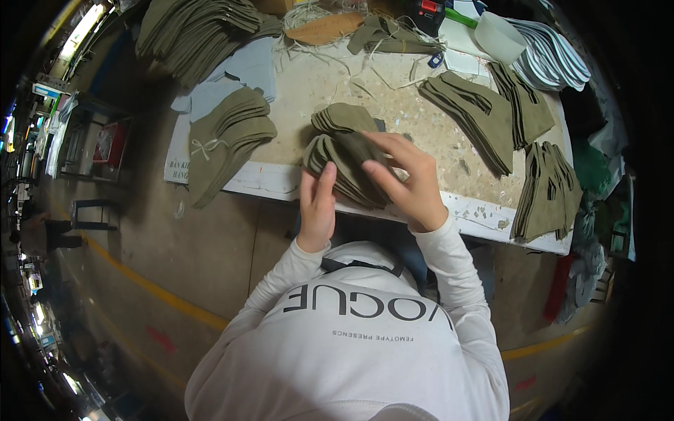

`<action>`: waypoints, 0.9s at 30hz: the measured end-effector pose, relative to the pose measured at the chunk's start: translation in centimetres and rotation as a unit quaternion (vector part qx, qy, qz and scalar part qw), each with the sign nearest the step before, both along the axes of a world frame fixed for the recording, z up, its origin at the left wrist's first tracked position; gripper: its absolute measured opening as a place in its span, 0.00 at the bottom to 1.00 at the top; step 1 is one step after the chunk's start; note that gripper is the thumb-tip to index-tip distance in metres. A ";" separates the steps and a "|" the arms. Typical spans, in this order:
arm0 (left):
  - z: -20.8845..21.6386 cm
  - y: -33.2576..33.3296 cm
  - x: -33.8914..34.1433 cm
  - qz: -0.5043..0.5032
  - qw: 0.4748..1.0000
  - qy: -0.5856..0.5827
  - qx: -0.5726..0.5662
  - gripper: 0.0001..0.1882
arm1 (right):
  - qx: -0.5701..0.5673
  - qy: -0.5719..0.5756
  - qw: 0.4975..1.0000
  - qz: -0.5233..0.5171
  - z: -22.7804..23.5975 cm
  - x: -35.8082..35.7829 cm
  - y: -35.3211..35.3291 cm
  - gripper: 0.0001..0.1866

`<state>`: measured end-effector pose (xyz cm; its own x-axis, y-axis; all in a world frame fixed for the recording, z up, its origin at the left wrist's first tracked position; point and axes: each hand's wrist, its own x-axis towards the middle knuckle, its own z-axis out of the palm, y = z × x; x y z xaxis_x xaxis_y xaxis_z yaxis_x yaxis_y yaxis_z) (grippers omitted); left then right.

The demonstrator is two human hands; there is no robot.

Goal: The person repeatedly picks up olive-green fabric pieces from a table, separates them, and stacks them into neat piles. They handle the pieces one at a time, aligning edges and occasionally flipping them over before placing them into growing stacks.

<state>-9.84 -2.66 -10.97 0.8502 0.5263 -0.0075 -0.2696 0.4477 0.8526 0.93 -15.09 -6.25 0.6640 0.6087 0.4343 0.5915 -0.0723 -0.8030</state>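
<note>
Both hands are on a stack of olive-green cut fabric pieces point(340, 167) at the table's near edge. My left hand point(319, 200) grips its left side, fingers upright against the layers. At the stack's right, my right hand point(407, 172) has its fingers curled over the upper pieces, pinching them; the fingertips are partly hidden behind the cloth. Just beyond lies another small pile of olive pieces point(344, 118). To the left, a fanned olive bundle tied with a pale string point(209, 146) hangs a little over the edge.
The worktable point(281, 168) carries more olive stacks at right point(472, 116) and far left point(200, 35). Light-blue pieces point(551, 56) sit at the back right, by a white tape roll point(500, 38). Loose strings and an orange-brown pattern piece point(324, 29) lie at the back.
</note>
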 end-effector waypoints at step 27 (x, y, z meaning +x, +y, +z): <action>-1.0 1.9 -0.6 -0.053 0.998 0.027 0.035 0.22 | -0.017 -0.085 0.989 -0.121 -1.0 -2.6 1.1 0.20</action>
